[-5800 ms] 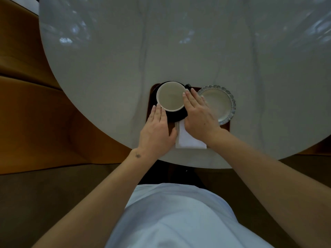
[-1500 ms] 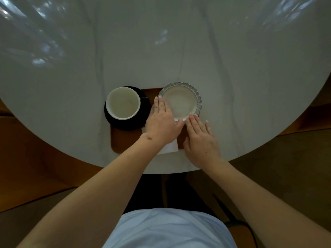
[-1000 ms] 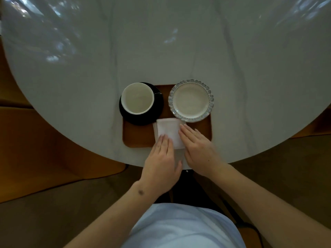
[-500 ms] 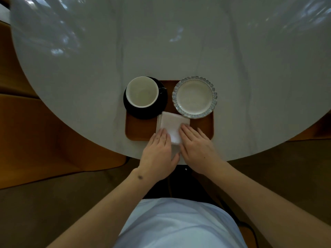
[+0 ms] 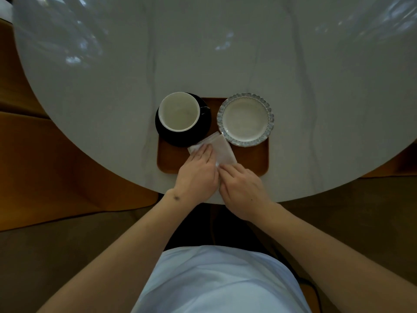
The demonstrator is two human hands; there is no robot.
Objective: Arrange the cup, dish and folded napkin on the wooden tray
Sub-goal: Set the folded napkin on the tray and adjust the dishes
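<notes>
A wooden tray (image 5: 255,161) lies at the near edge of the round marble table. On its far left stands a white cup (image 5: 179,111) on a black saucer (image 5: 204,129). A white dish with a scalloped blue rim (image 5: 245,119) sits on its far right. A folded white napkin (image 5: 222,150) lies tilted on the tray between and in front of them. My left hand (image 5: 197,175) rests flat on the napkin's left part, fingers together. My right hand (image 5: 242,188) touches the napkin's near corner with its fingertips.
The grey marble table (image 5: 203,53) stretches far beyond the tray. Orange wooden seating (image 5: 45,154) curves around the table at the left. My pale shirt (image 5: 216,281) fills the bottom of the view.
The napkin has turned to a diagonal and slid further onto the tray, toward the saucer and dish. Both hands followed it forward; earlier they had been at the cup and the dish.
</notes>
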